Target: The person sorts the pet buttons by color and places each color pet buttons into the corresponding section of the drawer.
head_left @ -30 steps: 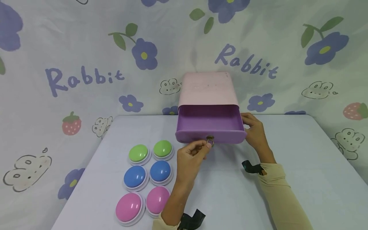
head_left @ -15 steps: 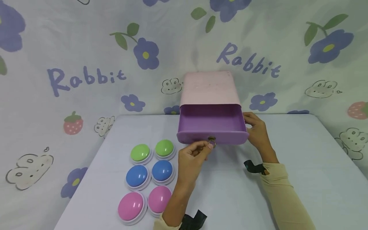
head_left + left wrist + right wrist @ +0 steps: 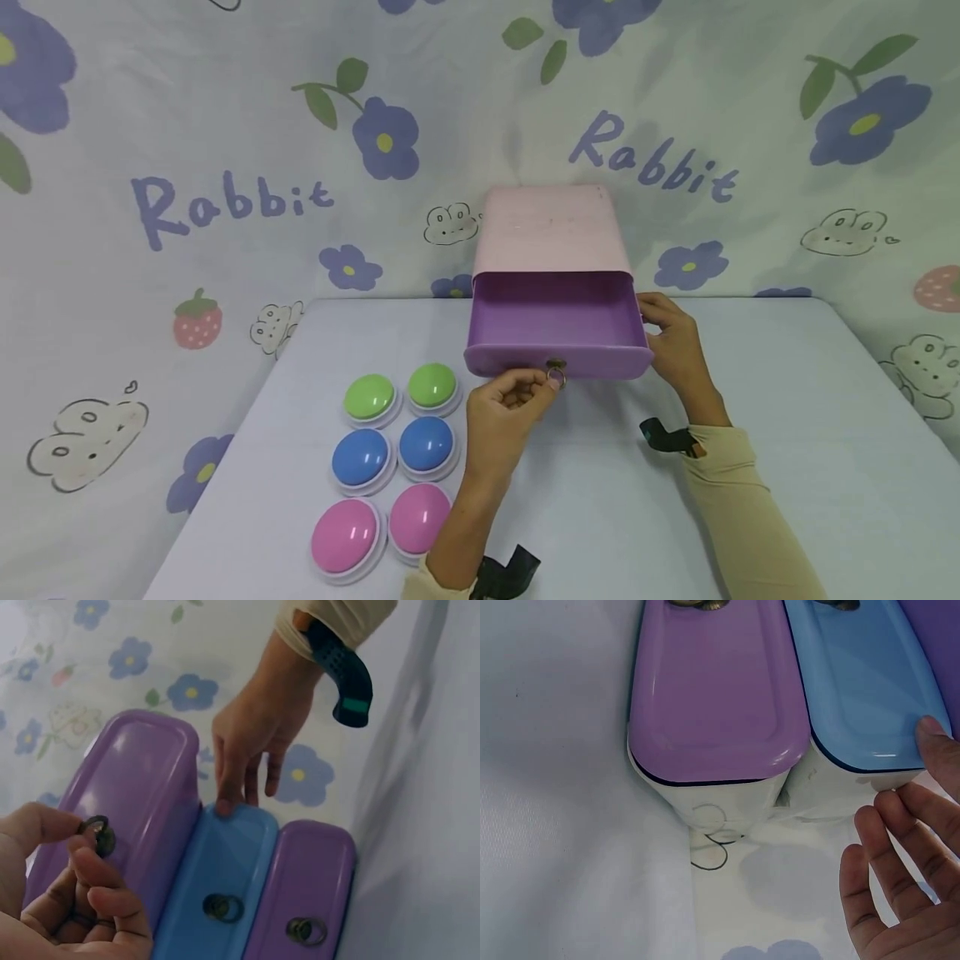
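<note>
A small cabinet [image 3: 551,229] with a pale pink top stands at the far side of the table, its upper purple drawer [image 3: 555,310] pulled out and bare inside. My left hand [image 3: 506,412] pinches the brass ring pull [image 3: 100,834] on that drawer's front between thumb and forefinger. Under it, the left wrist view shows a blue drawer [image 3: 217,877] and a lower purple drawer [image 3: 306,885], both flush with the body. My right hand [image 3: 675,346] is at the cabinet's right side; its thumb rests on the blue drawer's edge, fingers extended near the white side wall [image 3: 825,791].
Several round push buttons stand left of my left forearm in pairs: green [image 3: 369,396], blue [image 3: 360,457] and pink [image 3: 343,535], on white bases. A patterned cloth [image 3: 247,108] hangs behind the white table [image 3: 600,517].
The upper drawer has come slightly further out toward me, with my left hand still on its ring. My right hand stays at the cabinet's side. The head view has shifted a little.
</note>
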The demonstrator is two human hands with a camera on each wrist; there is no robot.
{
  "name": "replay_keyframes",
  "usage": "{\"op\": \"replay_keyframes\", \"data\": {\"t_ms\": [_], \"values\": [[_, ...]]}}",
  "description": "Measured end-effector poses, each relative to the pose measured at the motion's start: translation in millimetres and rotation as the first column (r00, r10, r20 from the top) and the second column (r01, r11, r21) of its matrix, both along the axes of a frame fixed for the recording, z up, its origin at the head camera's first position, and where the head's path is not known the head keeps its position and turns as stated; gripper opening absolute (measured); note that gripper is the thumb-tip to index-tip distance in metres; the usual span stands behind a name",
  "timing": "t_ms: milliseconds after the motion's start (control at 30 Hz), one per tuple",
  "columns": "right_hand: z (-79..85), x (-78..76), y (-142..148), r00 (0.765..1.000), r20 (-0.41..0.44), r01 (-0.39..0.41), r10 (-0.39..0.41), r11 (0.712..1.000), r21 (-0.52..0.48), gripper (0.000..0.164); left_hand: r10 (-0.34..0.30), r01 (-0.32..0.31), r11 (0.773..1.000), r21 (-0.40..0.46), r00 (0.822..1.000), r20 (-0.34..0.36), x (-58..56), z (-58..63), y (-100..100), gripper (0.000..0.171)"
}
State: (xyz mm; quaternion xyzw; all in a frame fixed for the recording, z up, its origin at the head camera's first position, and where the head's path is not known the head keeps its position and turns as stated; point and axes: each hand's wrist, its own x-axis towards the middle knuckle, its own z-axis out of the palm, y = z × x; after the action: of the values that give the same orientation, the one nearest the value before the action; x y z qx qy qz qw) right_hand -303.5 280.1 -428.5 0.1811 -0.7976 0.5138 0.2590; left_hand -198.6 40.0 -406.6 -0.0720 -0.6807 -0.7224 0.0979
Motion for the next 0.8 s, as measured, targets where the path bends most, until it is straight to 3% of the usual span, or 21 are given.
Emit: {"op": "replay_keyframes", "data": {"t_ms": [200,267,367,467,567,700,800], "values": [[-21.8,-15.0,-2,1.000,0.001,-0.009,0.009,1.000,0.020,0.032,0.084,-0.093,0.977,-0.192,0.995,-0.054,5.2,-4.5,-10,0.007],[-17.7,-9.6,-3,1.000,-0.011,-0.003,0.003,1.000,0.025,0.031,0.071,-0.087,0.966,-0.244,0.995,-0.075,6.4,-6.9,-15,0.007],[-4.9,4.5,-2,0.999,-0.028,0.024,-0.023,0.999,0.022,0.029,0.005,-0.030,0.958,-0.285,0.996,-0.089,6.5,-13.7,-28,0.009],[7.9,16.6,-3,0.999,-0.019,0.028,-0.028,1.000,0.008,0.028,-0.033,0.005,0.945,-0.327,0.996,-0.079,8.8,-24.3,-50,0.011],[10.9,17.7,-3,1.000,0.002,0.014,-0.014,1.000,0.004,0.029,-0.012,-0.017,0.932,-0.361,0.997,-0.079,15.9,-33.4,-79,0.009],[-1.5,3.7,1,1.000,0.006,0.013,-0.013,1.000,-0.009,0.031,0.042,-0.091,0.912,-0.400,0.991,-0.131,29.7,-39.2,-118,0.011],[-12.3,-7.9,6,1.000,-0.017,0.003,-0.003,0.999,-0.039,0.031,0.072,-0.155,0.872,-0.465,0.979,-0.191,40.5,-38.8,-144,0.017]]}}
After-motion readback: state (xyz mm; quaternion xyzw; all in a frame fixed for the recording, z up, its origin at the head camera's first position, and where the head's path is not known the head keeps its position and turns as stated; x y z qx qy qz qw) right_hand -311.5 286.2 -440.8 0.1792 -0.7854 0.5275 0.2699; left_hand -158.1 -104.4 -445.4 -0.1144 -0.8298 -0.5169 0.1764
